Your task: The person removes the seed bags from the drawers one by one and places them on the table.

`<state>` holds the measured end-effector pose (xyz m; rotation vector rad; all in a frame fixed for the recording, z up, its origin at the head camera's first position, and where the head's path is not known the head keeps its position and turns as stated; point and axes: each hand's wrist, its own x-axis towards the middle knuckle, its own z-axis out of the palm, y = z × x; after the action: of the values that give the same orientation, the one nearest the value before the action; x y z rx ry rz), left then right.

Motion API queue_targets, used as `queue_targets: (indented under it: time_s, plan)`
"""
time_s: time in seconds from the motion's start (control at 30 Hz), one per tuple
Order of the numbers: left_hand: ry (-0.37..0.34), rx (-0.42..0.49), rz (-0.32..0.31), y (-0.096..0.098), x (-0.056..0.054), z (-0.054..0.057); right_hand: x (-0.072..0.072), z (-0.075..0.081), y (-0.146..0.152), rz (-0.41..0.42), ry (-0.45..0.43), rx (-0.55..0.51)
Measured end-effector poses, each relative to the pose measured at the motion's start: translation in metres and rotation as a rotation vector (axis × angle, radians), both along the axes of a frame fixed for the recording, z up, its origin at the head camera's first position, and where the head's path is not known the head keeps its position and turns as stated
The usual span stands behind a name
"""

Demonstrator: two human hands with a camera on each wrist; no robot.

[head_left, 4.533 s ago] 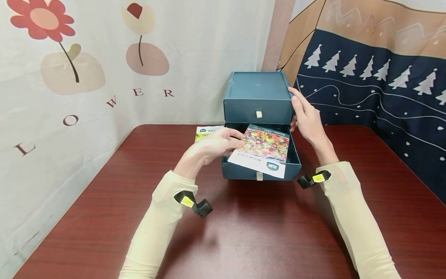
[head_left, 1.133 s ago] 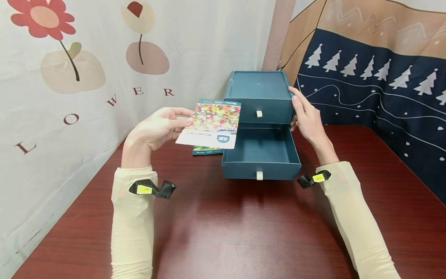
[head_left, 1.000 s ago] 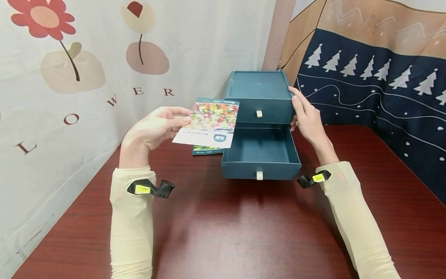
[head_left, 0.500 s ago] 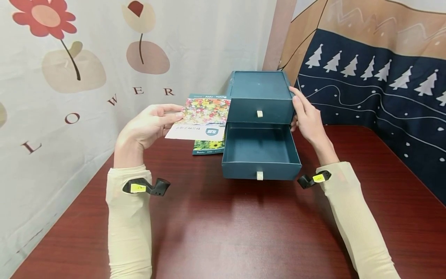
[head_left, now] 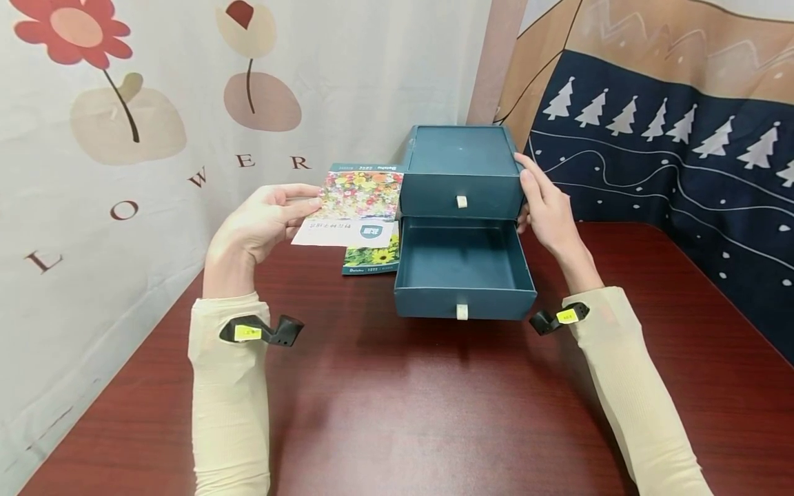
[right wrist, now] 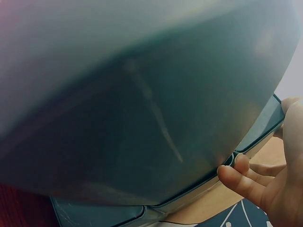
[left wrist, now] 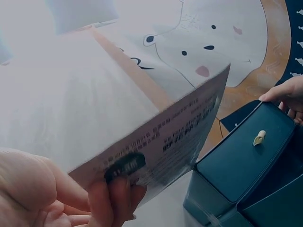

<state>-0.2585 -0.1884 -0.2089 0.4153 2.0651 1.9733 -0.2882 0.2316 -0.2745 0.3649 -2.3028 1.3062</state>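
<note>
My left hand [head_left: 256, 222] pinches the left edge of a seed packet [head_left: 362, 196] printed with many-coloured flowers. In the left wrist view my fingers curl under that packet [left wrist: 175, 127] and its printed back shows. The packet is raised beside a blue two-drawer box [head_left: 462, 151]. A second packet with yellow flowers [head_left: 371, 258] lies left of the box, partly covered by the held one. The lower drawer [head_left: 465, 303] is pulled out with nothing in it; the upper one is closed. My right hand [head_left: 548, 210] rests its fingers against the right side of the box.
The box stands toward the back of the dark red table [head_left: 434, 413]. Behind it hang a white flower-print curtain [head_left: 360, 83] and a navy cloth [head_left: 651, 158] with white trees. Small pale tabs serve as pulls on the drawer fronts.
My left hand has carried the flower seed packet out of the lower drawer, up and left. More of the yellow-flower packet shows beneath it. My right hand has stayed on the box.
</note>
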Motion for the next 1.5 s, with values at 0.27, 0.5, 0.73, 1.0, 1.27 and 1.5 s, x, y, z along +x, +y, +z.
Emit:
queue_targets:
  time_s: [0.27, 0.5, 0.73, 1.0, 1.27, 1.5]
  plan:
    - [-0.022, 0.013, 0.044, -0.001, -0.004, -0.003, 0.0, 0.0, -0.001, -0.004, -0.003, 0.003]
    - [-0.024, -0.022, 0.074, -0.003, -0.01, -0.008, 0.001, 0.0, -0.002, -0.008, 0.014, 0.011]
    - [-0.056, -0.024, 0.094, -0.005, -0.016, -0.014, 0.002, 0.0, -0.001, -0.003, 0.006, -0.002]
    - [-0.081, -0.017, 0.125, -0.005, -0.021, -0.018, 0.001, -0.001, -0.001, -0.004, 0.009, 0.005]
    - [-0.082, -0.011, 0.14, -0.011, -0.024, -0.022, 0.0, -0.002, 0.0, -0.003, 0.013, 0.002]
    - [-0.079, 0.01, 0.135, -0.014, -0.029, -0.026, 0.0, -0.002, 0.0, -0.004, 0.014, 0.005]
